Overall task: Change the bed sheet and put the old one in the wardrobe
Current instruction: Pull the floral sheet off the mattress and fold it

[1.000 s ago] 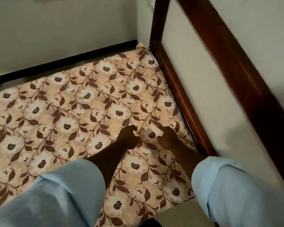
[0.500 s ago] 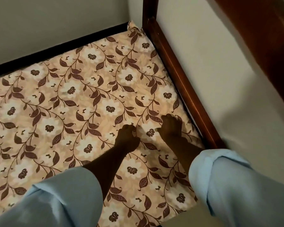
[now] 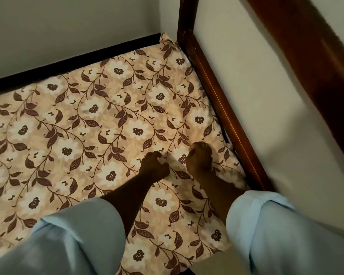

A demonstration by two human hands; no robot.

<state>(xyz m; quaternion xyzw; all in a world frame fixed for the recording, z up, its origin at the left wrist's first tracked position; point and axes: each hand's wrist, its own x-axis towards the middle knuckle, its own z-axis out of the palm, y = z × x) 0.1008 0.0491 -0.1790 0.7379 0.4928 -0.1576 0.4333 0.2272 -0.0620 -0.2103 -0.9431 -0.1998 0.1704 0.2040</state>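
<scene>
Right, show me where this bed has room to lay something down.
The bed sheet lies bare left of the left hand, up to the dark strip under the wall. Crowded: both hands pinch the sheet close together, the right hand beside the wooden rail.

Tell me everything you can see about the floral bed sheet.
The bed sheet is beige fabric printed with white flowers and brown vines. It lies spread over the bed, slightly wrinkled, its far corner bunched against the dark wooden bed frame. The left hand and right hand each pinch a fold of it.
</scene>
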